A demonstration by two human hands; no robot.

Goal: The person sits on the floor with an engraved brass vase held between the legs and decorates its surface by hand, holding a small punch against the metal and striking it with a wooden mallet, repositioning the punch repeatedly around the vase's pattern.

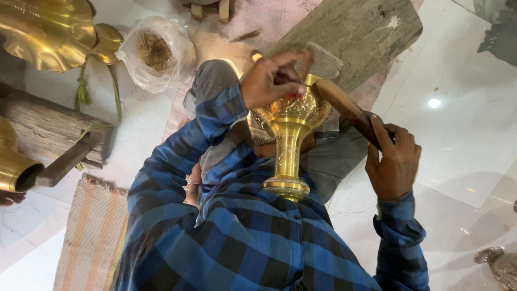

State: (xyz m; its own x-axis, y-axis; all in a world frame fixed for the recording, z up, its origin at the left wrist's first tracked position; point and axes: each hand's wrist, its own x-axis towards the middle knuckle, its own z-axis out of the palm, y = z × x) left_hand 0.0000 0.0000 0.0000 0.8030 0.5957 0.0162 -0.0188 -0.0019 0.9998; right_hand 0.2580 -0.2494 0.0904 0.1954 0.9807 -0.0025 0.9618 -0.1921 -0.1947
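A clear plastic bag (156,51) lay on the pale floor up and to the left of the brass goblet (290,137), holding a clump of brown fibrous stuff. Farther left of the goblet sat a fluted brass bowl (46,29), and a brass tube (16,170) lay with its dark open mouth turned towards the goblet; what either held could not be told.

The goblet itself rested over the person's lap, against the blue checked shirt. Its long axis ran straight up the picture, round foot nearest the chest and engraved cup pointing away towards the grey wooden plank (350,37) beyond it.

The left hand (272,78) was closed over the goblet's rim, fingers pinched on a small tool too hidden to make out. The right hand (396,161), right of the goblet, gripped a brown wooden mallet (344,108), whose head reached the cup's rim.
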